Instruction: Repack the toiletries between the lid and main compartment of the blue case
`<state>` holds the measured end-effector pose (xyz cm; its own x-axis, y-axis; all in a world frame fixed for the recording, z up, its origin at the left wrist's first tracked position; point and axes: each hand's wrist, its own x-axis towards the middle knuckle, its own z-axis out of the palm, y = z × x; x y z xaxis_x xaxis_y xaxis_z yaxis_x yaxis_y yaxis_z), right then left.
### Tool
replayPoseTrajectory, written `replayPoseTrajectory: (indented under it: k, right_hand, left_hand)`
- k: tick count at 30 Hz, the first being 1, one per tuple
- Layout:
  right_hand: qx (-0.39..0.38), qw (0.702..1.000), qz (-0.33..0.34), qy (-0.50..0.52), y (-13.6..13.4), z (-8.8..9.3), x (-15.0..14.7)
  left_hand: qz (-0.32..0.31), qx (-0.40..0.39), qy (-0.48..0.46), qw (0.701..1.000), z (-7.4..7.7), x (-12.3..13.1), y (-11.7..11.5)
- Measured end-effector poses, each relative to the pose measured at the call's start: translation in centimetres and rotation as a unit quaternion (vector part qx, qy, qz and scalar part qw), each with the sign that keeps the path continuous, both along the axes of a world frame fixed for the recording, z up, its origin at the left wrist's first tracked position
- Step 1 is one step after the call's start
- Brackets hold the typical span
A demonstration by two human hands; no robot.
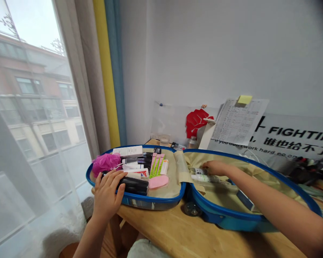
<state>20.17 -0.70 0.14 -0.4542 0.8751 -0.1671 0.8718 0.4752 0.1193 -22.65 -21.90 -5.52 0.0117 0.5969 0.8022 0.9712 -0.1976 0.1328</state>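
An open blue hard-shell suitcase [136, 203] lies on a wooden table, lined in beige. My left hand [107, 191] is shut around a black cylindrical bottle [133, 185] in the left half, beside a pink bath puff [106, 164] and a pink oval sponge [158, 181]. Several white boxes and pink-and-green tubes [156, 165] are packed beyond it. In the right half, my right hand [215, 167] reaches over a small bottle [197, 171] and a clear wrapped tube [210, 178]. Its fingertips are at the bottle, and the grip is partly hidden.
A sheer curtain and window [34, 125] stand to the left. Behind the suitcase are a wall, a printed sheet [239, 122] with a yellow note, a red paper cutout [196, 122] and a small bottle [192, 142]. Cables and clutter [309, 172] lie at the right.
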Motion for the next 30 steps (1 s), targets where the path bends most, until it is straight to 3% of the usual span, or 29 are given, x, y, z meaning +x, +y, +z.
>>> replayPoseTrajectory:
  k: [12,17,25,28,30]
  right_hand:
    - [-0.044,0.998,0.025,-0.033,0.6,-0.2,-1.3]
    - [-0.034,0.999,-0.006,-0.006,0.2,0.3,-1.5]
    - [0.013,0.991,-0.058,0.118,-2.2,5.4,1.7]
    - [0.040,0.971,-0.085,0.220,-2.7,7.2,2.1]
    - [0.041,0.950,-0.088,0.298,-2.9,8.0,0.7]
  left_hand:
    - [-0.001,0.003,0.003,1.000,0.0,0.0,0.0]
    - [0.000,0.000,-0.005,1.000,0.2,0.2,-0.1]
    - [0.002,0.003,-0.009,1.000,0.2,0.3,-0.1]
    - [0.001,0.004,-0.006,1.000,0.2,0.3,-0.1]
    - [0.002,0.000,-0.007,1.000,0.2,0.3,-0.1]
